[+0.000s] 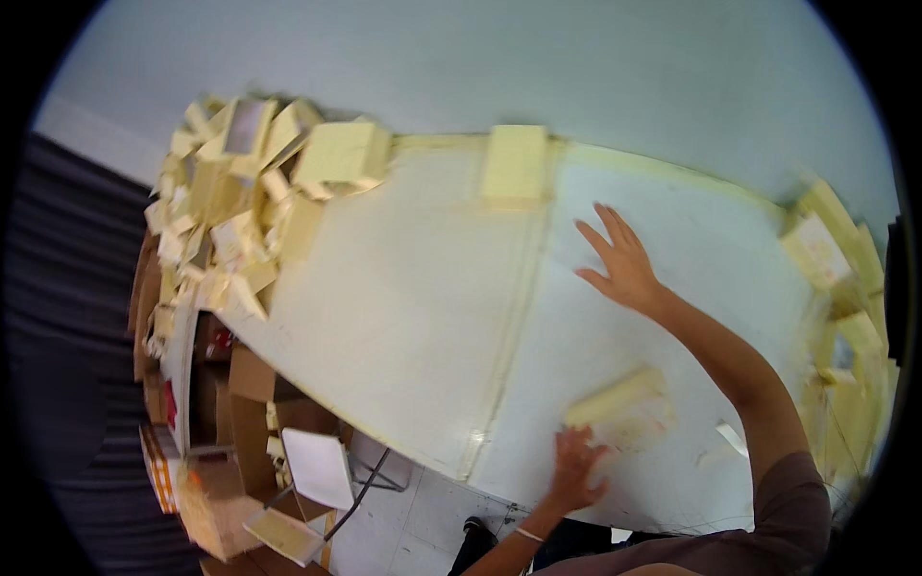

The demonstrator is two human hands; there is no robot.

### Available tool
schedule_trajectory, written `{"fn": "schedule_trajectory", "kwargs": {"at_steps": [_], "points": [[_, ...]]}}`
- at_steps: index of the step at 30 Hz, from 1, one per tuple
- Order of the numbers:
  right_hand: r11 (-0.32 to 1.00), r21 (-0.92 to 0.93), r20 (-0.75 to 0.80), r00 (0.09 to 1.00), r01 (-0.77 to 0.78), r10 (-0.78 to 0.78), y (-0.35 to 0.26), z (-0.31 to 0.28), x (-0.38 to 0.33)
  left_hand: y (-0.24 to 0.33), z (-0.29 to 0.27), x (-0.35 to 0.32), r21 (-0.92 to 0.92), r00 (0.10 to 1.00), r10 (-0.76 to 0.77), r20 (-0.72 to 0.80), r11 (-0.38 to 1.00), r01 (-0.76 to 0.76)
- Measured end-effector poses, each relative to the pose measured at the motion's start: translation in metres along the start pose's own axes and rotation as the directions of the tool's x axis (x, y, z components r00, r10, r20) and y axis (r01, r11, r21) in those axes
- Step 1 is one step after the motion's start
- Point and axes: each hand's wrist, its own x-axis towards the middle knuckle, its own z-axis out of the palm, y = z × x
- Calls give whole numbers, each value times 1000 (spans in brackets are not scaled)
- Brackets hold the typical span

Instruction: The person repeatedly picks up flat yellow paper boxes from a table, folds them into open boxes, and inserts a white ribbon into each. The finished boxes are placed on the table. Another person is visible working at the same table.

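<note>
My right hand (626,271) reaches over the white table (403,317) with its fingers spread and nothing in them. Beyond its fingertips, a pale yellow box (517,163) stands at the table's far edge. Closer to me, my left hand (576,470), with a light band at the wrist, is at the near edge of another pale yellow box (624,408). That box is smeared by motion, and I cannot tell whether the fingers touch it. The left fingers look apart.
Yellow boxes and pieces (230,211) are heaped at the far left, beside a larger yellow box (343,158). More yellow boxes (836,278) line the right edge. A white strip (732,439) lies near my right arm. Cardboard boxes (216,509) and a white chair (317,468) stand lower left.
</note>
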Motion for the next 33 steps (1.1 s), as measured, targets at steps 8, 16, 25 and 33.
{"fn": "schedule_trajectory", "kwargs": {"at_steps": [8, 16, 25, 33], "points": [[937, -344, 320, 929, -67, 184, -29, 110, 176, -22, 34, 1, -30, 984, 115, -139, 992, -120], [972, -176, 387, 919, 153, -75, 30, 13, 24, -12, 31, 3, -48, 988, 72, -135, 996, -79], [992, -130, 208, 978, -7, 35, 43, -126, -292, 60, 16, 26, 272, 991, -131, 7, 954, 125], [982, 164, 66, 994, -92, 83, 2, -160, -376, 125, 58, 18, 292, 893, 66, 445, 932, -214]]}}
